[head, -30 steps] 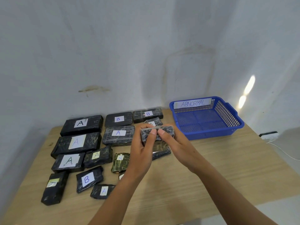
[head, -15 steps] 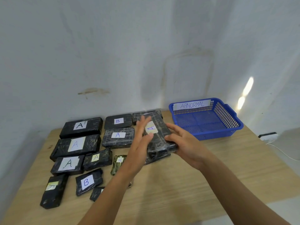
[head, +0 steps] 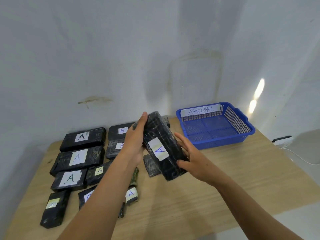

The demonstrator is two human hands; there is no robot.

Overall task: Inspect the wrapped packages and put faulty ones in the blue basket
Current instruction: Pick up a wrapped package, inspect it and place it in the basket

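Both hands are holding the black wrapped package [head: 161, 148] above the tabletop [head: 216, 179], left hand [head: 136, 141] gripping the far end, right hand [head: 191, 157] cupping the near edge. Best turning it slowly, checking every face; the blue basket [head: 249, 134] is sitting empty nearby.

This looks like a bare, makeshift sorting station in a plain room rather than a home or shop. A light wooden table [head: 216, 179] stands pushed into a corner of stained, whitewashed walls [head: 103, 58]. Black wrapped packages [head: 83, 138] with handwritten letter labels lie in rows on it, and a blue basket [head: 249, 134] carries a paper tag reading ABNORMAL. A white cable [head: 301, 159] trails off at the right edge.
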